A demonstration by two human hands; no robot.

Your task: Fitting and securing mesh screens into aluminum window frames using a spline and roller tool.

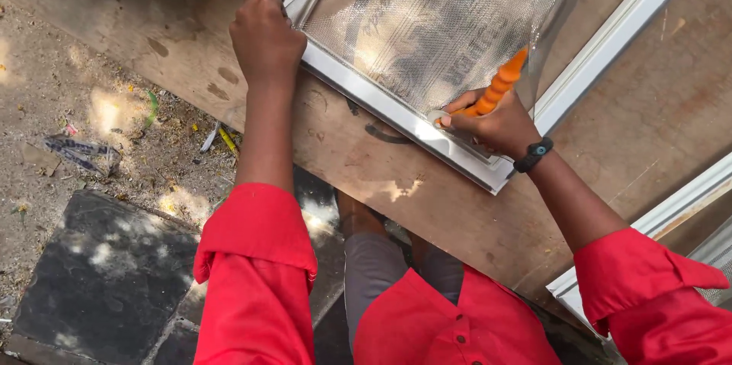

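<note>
Aluminium gives the window frame [396,110] its pale shine; it lies flat on a brown wooden board [457,205] that serves as a bench, so its grooved edge faces up within easy reach. Loose grey mesh [435,22] is draped across the frame and hangs over its edges, its far side rising out of view. The left hand [265,39] is clenched into a fist and presses down on the near corner of the frame, seemingly to pin frame and mesh against sliding. The right hand [496,125], with a dark band [534,155] at the wrist, grasps an orange-handled roller tool [499,87]; the fingers wrap the lower part of the handle, and the small wheel end sits on the frame's lower rail, just beside the corner, where the mesh meets the groove. The handle tilts up and away, which lets the wrist bear down on the wheel. A second pale frame [671,209] rests at the right, apart from the hands. Below the board lie dusty ground [91,121] and a dark stone slab [99,273].
</note>
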